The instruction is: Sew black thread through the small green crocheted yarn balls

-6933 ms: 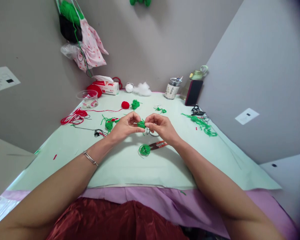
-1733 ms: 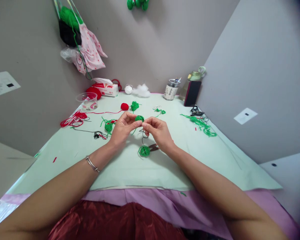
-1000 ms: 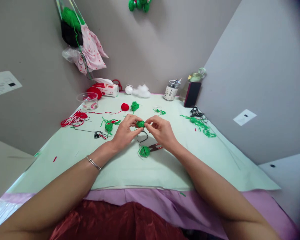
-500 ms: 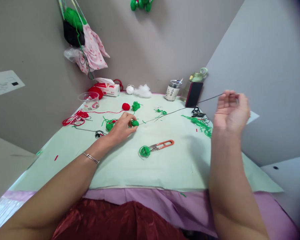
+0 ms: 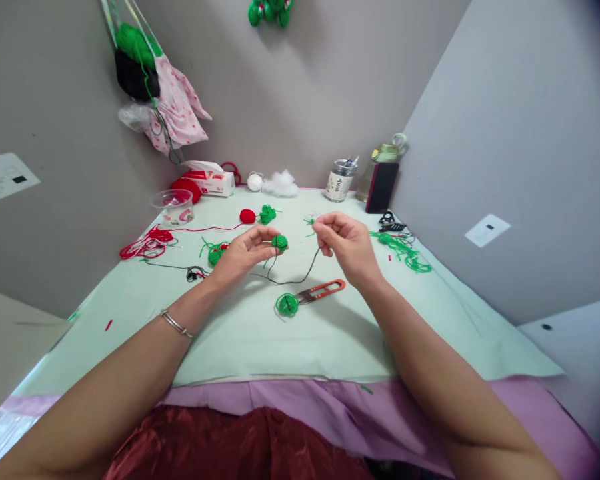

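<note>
A small green crocheted ball (image 5: pixel 279 243) is held between the thumb and fingers of my left hand (image 5: pixel 246 255). Dark thread (image 5: pixel 300 280) hangs slack in a loop from the ball toward my right hand (image 5: pixel 344 243), which is closed in a pinch right of the ball. Whether a needle is in that pinch is too small to tell. Nearer to me lie a small coil of green yarn (image 5: pixel 287 305) and orange-handled thread snips (image 5: pixel 325 290), side by side on the pale green cloth.
Red yarn (image 5: pixel 153 243), a clear plastic cup (image 5: pixel 175 208) and a tissue box (image 5: pixel 215 183) stand left. Behind are white stuffing (image 5: pixel 281 184), a pen tin (image 5: pixel 340 181) and a phone (image 5: pixel 383 188). Green yarn scraps (image 5: pixel 403 251) lie right.
My right hand has come down and left from the far right, close to the ball. The thread, stretched taut before, now sags. My left hand has turned, showing more of the ball.
</note>
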Available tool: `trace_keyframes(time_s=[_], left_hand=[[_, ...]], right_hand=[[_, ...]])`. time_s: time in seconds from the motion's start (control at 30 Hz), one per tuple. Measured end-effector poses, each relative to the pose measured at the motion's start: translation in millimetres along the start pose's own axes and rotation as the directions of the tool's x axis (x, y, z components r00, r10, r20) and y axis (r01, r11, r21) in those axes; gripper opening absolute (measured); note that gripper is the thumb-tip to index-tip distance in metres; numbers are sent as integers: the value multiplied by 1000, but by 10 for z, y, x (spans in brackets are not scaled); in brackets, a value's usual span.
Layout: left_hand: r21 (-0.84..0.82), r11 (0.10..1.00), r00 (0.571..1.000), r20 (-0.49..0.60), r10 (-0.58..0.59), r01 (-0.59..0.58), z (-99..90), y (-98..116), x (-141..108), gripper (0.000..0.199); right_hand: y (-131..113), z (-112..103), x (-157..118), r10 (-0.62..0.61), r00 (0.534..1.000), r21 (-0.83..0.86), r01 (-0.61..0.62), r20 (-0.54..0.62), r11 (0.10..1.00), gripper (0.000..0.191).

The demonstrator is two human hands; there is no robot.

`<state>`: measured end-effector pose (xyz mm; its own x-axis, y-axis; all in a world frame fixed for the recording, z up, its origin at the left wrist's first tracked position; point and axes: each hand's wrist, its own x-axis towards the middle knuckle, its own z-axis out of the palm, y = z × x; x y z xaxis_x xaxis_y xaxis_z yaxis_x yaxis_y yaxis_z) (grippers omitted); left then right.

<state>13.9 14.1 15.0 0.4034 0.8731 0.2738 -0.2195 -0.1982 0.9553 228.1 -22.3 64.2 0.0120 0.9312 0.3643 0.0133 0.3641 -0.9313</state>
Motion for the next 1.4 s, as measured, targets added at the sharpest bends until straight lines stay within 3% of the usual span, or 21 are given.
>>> trace_keyframes(time_s=[0.13, 0.3, 0.53, 0.77, 0.9, 1.03, 1.1, 1.2, 1.3, 1.4], left_hand=[[48, 999, 1000, -23, 19, -18, 39, -13, -11, 33], [199, 971, 984, -87, 153, -134, 97, 6, -51, 31], [416, 879, 935, -151, 320, -234, 90, -11, -71, 29], [628, 738, 906, -121, 407, -248, 46, -19, -67, 25], [670, 686, 906, -47, 420, -284, 53, -17, -71, 25], [669, 667, 917, 55, 395, -327, 97, -7, -84, 21], [641, 697, 929, 73, 362, -322, 129, -9, -92, 19], [539, 805, 956, 1, 293, -247, 162, -24, -93, 17], [326, 929, 975, -74, 208, -174, 148, -43, -72, 21], [166, 977, 984, -94, 153, -136, 98, -42, -39, 28]], right_hand=[[140, 103, -25, 160, 979, 133, -176, 127, 975, 33], [245, 212, -56, 321, 928, 276, -363, 189, 890, 39], [274, 282, -120, 457, 783, 216, -577, 422, 788, 33], [284, 226, -72, 368, 902, 220, -415, 226, 883, 33], [288, 244, -72, 332, 924, 248, -373, 192, 894, 33], [316, 251, -53, 312, 909, 275, -386, 277, 881, 33], [299, 229, -34, 301, 913, 295, -378, 273, 878, 33], [187, 185, -36, 215, 940, 250, -282, 263, 926, 29], [31, 147, -88, 49, 940, 44, -68, 339, 997, 25], [-46, 111, -128, -68, 937, -134, 121, 341, 984, 23]])
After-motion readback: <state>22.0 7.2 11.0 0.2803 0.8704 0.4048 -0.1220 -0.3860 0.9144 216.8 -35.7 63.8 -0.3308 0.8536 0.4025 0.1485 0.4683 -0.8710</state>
